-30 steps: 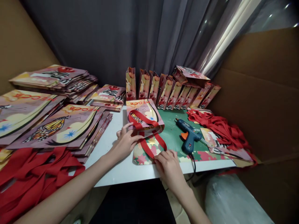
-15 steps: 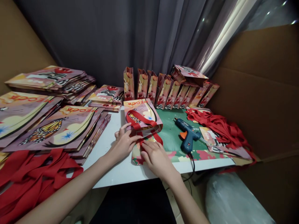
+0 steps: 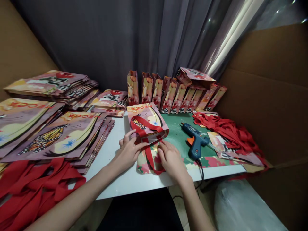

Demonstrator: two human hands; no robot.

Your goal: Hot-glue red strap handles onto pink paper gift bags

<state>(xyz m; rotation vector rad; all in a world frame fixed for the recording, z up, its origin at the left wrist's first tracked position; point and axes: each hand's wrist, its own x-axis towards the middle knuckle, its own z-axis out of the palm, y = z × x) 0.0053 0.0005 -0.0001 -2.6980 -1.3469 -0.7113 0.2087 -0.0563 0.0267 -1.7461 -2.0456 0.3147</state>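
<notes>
A printed paper bag [image 3: 147, 110] lies on its side in front of me, its opening facing me. One red ribbon [image 3: 149, 123] loops over its upper face. A second red ribbon [image 3: 149, 158] hangs from the opening in a loop on the flower-patterned edge of the mat. My left hand [image 3: 128, 150] grips the bag's near left corner, thumb along the opening and fingers at the side. At the right of the opening, my right hand [image 3: 171, 158] has its fingers closed on the second ribbon's end; the fingertips are partly hidden.
A blue glue gun [image 3: 195, 141] lies on the green mat [image 3: 176, 123], its cord running off the front edge. Red ribbons are piled at right [image 3: 228, 131] and left [image 3: 40, 186]. Flat bags [image 3: 57, 134] are stacked left; several upright bags [image 3: 169, 96] line the back. Cardboard [image 3: 264, 96] stands at right.
My right hand has moved right and slightly up to the right side of the bag's opening. The lower ribbon now forms a longer loop toward me. My left hand stays on the bag.
</notes>
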